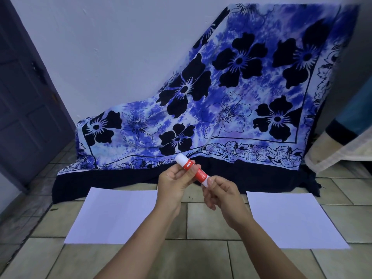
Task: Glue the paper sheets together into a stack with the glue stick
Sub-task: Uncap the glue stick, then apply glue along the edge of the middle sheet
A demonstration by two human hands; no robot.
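Note:
A red and white glue stick [192,170] is held up in front of me, tilted, its white cap pointing up and left. My left hand [175,186] grips its upper half near the cap. My right hand [219,196] pinches its lower white end with the fingertips. Two white paper sheets lie flat on the tiled floor: one on the left [112,216] and one on the right [289,220], with a gap of bare tile between them under my forearms.
A blue floral cloth [231,101] drapes over something against the wall just behind the sheets. A dark door [24,97] stands at the left. A mattress edge [340,146] sits at the right. Beige floor tiles [207,220] surround the sheets.

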